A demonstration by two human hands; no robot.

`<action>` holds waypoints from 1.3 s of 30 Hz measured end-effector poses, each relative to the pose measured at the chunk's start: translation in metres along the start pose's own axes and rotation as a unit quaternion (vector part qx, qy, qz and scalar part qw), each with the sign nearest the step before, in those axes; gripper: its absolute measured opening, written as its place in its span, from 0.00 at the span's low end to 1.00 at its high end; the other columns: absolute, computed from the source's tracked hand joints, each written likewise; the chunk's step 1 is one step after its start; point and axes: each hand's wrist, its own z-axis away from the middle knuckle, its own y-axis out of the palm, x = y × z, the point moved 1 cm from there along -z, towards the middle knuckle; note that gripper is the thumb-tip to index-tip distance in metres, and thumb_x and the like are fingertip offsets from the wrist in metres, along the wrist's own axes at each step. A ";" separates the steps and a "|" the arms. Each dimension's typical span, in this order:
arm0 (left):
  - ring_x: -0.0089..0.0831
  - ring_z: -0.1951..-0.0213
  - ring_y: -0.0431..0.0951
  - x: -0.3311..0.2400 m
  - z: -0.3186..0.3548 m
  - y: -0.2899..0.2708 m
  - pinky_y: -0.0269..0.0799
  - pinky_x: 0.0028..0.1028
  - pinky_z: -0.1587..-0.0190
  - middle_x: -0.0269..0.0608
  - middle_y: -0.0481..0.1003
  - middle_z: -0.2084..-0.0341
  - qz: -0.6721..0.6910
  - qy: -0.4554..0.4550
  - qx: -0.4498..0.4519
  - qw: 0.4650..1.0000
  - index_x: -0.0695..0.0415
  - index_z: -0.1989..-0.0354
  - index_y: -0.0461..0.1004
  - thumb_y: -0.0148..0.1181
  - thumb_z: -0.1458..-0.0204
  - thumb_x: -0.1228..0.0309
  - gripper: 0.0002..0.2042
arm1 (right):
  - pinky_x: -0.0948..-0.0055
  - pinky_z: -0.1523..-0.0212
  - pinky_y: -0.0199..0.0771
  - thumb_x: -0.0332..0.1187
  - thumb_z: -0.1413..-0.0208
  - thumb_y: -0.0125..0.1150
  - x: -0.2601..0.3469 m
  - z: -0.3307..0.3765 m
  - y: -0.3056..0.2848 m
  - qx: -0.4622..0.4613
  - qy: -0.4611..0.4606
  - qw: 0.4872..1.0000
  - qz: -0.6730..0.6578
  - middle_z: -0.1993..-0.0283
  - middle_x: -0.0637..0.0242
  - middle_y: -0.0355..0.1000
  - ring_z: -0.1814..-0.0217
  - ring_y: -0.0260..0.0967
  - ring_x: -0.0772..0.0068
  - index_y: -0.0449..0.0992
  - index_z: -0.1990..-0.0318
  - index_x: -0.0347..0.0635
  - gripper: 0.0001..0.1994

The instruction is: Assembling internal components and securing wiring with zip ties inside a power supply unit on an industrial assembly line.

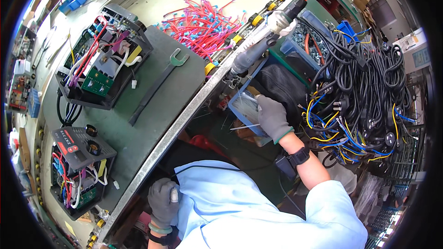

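Observation:
My right hand (pixel 273 117), in a grey glove, reaches into a blue bin (pixel 236 106) below the bench edge. The bin holds thin white cable ties (pixel 245 106); its fingers are bent round some of them, with the tips partly hidden. One white strip (pixel 244 127) sticks out past the bin's side. Close to my body, beside the bench edge, my left hand (pixel 162 203) is curled, also gloved in grey, with a pale thumb tip showing. Whatever lies inside those fingers is hidden.
On the green bench mat (pixel 173 83) stand two opened electronic units, one at the back (pixel 104 64) and one nearer (pixel 78 170), beside a black-handled open-end wrench (pixel 157 87). Red wires (pixel 198 25) lie beyond. A power tool (pixel 254 53) hangs above the bin; black cables (pixel 360 74) pile up at right.

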 end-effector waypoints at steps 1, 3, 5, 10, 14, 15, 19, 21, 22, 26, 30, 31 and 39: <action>0.48 0.62 0.75 0.000 -0.003 0.001 0.71 0.41 0.60 0.48 0.74 0.63 0.001 -0.001 -0.005 1.000 0.58 0.61 0.73 0.57 0.45 0.70 0.07 | 0.50 0.63 0.75 0.29 0.42 0.52 0.002 -0.001 0.001 0.002 -0.002 1.000 0.001 0.69 0.51 0.75 0.63 0.76 0.44 0.72 0.56 0.44 0.08; 0.49 0.63 0.75 0.000 -0.007 0.003 0.71 0.41 0.60 0.48 0.74 0.63 0.004 -0.004 -0.010 1.000 0.58 0.62 0.73 0.57 0.46 0.70 0.07 | 0.47 0.61 0.74 0.28 0.41 0.50 0.005 -0.003 0.004 0.000 0.037 0.999 -0.032 0.68 0.47 0.74 0.61 0.74 0.41 0.72 0.56 0.42 0.08; 0.46 0.63 0.76 -0.001 -0.012 0.005 0.72 0.38 0.58 0.48 0.75 0.64 0.080 -0.014 -0.001 0.997 0.59 0.61 0.74 0.59 0.46 0.70 0.08 | 0.48 0.59 0.75 0.27 0.45 0.52 0.006 -0.006 0.012 0.007 0.051 0.998 -0.045 0.66 0.49 0.75 0.60 0.75 0.42 0.71 0.56 0.43 0.09; 0.32 0.59 0.79 -0.055 -0.076 0.044 0.75 0.31 0.55 0.46 0.77 0.61 0.313 -0.084 0.123 0.938 0.64 0.46 0.69 0.62 0.44 0.71 0.19 | 0.47 0.58 0.75 0.27 0.48 0.54 0.000 -0.013 0.027 0.024 0.082 0.995 -0.044 0.63 0.49 0.76 0.60 0.75 0.41 0.70 0.54 0.43 0.12; 0.31 0.60 0.79 -0.098 -0.141 0.083 0.75 0.30 0.57 0.47 0.78 0.62 0.374 -0.157 0.234 0.884 0.64 0.41 0.64 0.66 0.46 0.70 0.26 | 0.45 0.62 0.73 0.27 0.46 0.52 0.005 -0.009 0.025 -0.019 0.046 0.994 -0.097 0.66 0.44 0.74 0.60 0.73 0.37 0.69 0.55 0.41 0.11; 0.32 0.61 0.80 -0.103 -0.151 0.093 0.76 0.30 0.58 0.47 0.78 0.63 0.358 -0.167 0.241 0.887 0.64 0.41 0.64 0.66 0.47 0.70 0.26 | 0.44 0.62 0.71 0.27 0.43 0.50 0.005 -0.008 0.026 -0.035 0.038 0.992 -0.112 0.68 0.41 0.73 0.61 0.72 0.35 0.70 0.56 0.39 0.08; 0.39 0.65 0.82 -0.097 -0.172 0.132 0.75 0.35 0.60 0.49 0.80 0.67 0.409 -0.197 0.137 0.880 0.64 0.54 0.74 0.64 0.44 0.63 0.17 | 0.45 0.62 0.72 0.27 0.43 0.50 0.002 -0.008 0.020 -0.034 0.070 0.984 -0.163 0.67 0.40 0.73 0.60 0.72 0.34 0.71 0.57 0.38 0.08; 0.23 0.68 0.74 -0.091 -0.176 0.135 0.71 0.25 0.66 0.39 0.76 0.68 0.437 -0.242 0.206 0.842 0.62 0.53 0.71 0.57 0.41 0.70 0.11 | 0.45 0.60 0.73 0.32 0.46 0.55 -0.002 -0.008 0.020 -0.012 0.076 0.982 -0.174 0.67 0.42 0.75 0.63 0.74 0.37 0.71 0.59 0.37 0.10; 0.21 0.70 0.72 -0.090 -0.175 0.137 0.70 0.23 0.66 0.37 0.75 0.69 0.438 -0.216 0.190 0.852 0.62 0.55 0.72 0.56 0.40 0.71 0.09 | 0.45 0.60 0.73 0.32 0.46 0.55 -0.002 -0.009 0.018 -0.012 0.078 0.981 -0.175 0.67 0.42 0.75 0.63 0.74 0.37 0.71 0.59 0.37 0.10; 0.21 0.70 0.72 -0.087 -0.167 0.131 0.69 0.23 0.65 0.36 0.75 0.69 0.458 -0.208 0.234 0.832 0.62 0.55 0.71 0.56 0.39 0.68 0.10 | 0.50 0.58 0.74 0.38 0.46 0.56 -0.008 -0.008 0.015 0.105 0.090 0.957 -0.255 0.64 0.39 0.75 0.60 0.74 0.38 0.73 0.58 0.35 0.15; 0.19 0.69 0.71 -0.084 -0.161 0.120 0.69 0.21 0.66 0.34 0.75 0.69 0.479 -0.261 0.251 0.800 0.59 0.55 0.72 0.54 0.38 0.66 0.10 | 0.54 0.55 0.75 0.40 0.46 0.55 -0.006 -0.011 0.004 0.186 0.105 0.928 -0.305 0.64 0.37 0.74 0.58 0.75 0.40 0.74 0.57 0.32 0.18; 0.18 0.69 0.71 -0.081 -0.159 0.118 0.69 0.21 0.66 0.33 0.75 0.68 0.472 -0.271 0.251 0.800 0.58 0.55 0.72 0.53 0.38 0.66 0.10 | 0.54 0.55 0.75 0.40 0.46 0.55 -0.005 -0.012 -0.001 0.184 0.107 0.928 -0.306 0.64 0.37 0.74 0.58 0.75 0.40 0.74 0.57 0.32 0.18; 0.16 0.70 0.71 -0.072 -0.151 0.114 0.69 0.19 0.68 0.31 0.75 0.69 0.452 -0.287 0.260 0.804 0.56 0.55 0.73 0.53 0.37 0.65 0.10 | 0.57 0.55 0.75 0.37 0.48 0.62 -0.005 -0.010 0.006 0.222 0.076 0.951 -0.200 0.62 0.46 0.77 0.57 0.76 0.45 0.78 0.61 0.36 0.13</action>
